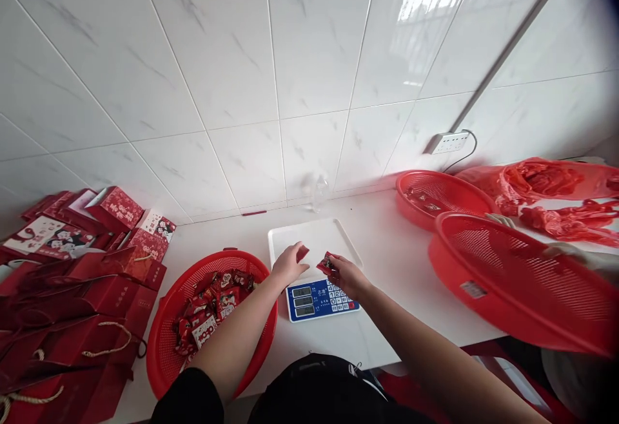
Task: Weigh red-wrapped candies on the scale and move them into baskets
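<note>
My left hand (289,263) hovers over the front edge of the white weighing pan of a scale (314,238), fingers closed on a small red packet that barely shows. My right hand (344,273) is just beside it, above the scale's blue keypad (320,298), pinching a small red candy packet (325,262). A red mesh basket (169,321) with several red wrapped candies stands at my left, under my left forearm.
Red gift boxes and bags (77,263) are piled at the far left. Two more red baskets (512,282) and red plastic bags (556,192) stand at the right. A power strip (447,142) hangs on the tiled wall. A clear bottle (320,192) stands behind the scale.
</note>
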`<action>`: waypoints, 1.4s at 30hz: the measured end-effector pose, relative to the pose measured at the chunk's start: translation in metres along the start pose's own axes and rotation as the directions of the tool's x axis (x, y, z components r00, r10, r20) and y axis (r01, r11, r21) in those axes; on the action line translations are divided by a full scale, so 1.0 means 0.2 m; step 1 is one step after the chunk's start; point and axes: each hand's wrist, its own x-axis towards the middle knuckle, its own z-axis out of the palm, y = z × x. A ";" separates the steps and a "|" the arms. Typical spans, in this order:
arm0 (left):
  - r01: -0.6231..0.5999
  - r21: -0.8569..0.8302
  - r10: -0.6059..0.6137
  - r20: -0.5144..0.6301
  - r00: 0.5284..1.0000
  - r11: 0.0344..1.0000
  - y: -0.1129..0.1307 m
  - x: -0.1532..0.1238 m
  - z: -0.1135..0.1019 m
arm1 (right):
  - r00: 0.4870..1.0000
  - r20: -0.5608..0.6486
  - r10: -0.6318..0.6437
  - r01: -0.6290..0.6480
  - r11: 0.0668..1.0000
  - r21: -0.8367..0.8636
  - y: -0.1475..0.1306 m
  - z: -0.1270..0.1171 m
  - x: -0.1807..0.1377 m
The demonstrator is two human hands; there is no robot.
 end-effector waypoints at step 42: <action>0.286 -0.258 -0.369 -0.381 0.848 0.923 -0.54 -0.41 -0.07 | 0.911 0.394 0.121 0.131 0.821 -0.555 0.32 0.04 -0.21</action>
